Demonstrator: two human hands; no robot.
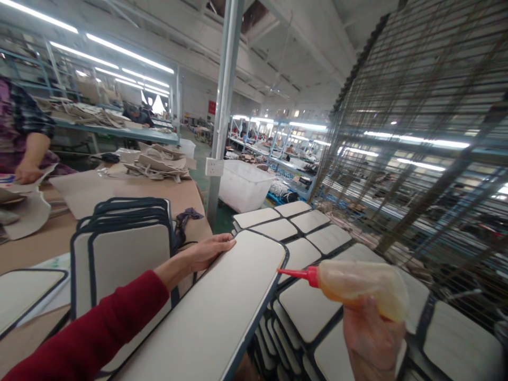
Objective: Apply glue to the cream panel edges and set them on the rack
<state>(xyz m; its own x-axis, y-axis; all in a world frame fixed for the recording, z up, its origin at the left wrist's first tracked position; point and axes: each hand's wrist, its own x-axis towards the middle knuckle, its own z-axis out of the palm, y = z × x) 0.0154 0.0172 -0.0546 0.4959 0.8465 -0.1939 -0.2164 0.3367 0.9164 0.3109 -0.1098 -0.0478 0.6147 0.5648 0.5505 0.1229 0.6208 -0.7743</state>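
Observation:
My left hand (212,250), in a red sleeve, grips the far left edge of a long white panel (214,301) with rounded corners and a dark border. The panel slants up and away in front of me. In my right hand (371,330) is a translucent squeeze bottle (361,286) lying nearly level, with amber liquid inside. Its red nozzle (297,273) points left, the tip at the panel's dark right edge near the far corner. Whether the tip touches it I cannot tell.
Dark-edged white panels (130,254) stand stacked at left on a brown table (190,196). More panels (313,307) lie in stacked rows at right, beside a metal mesh rack (416,106). A post (224,106) and white bin (246,185) stand ahead. A co-worker's hand (29,172) is at far left.

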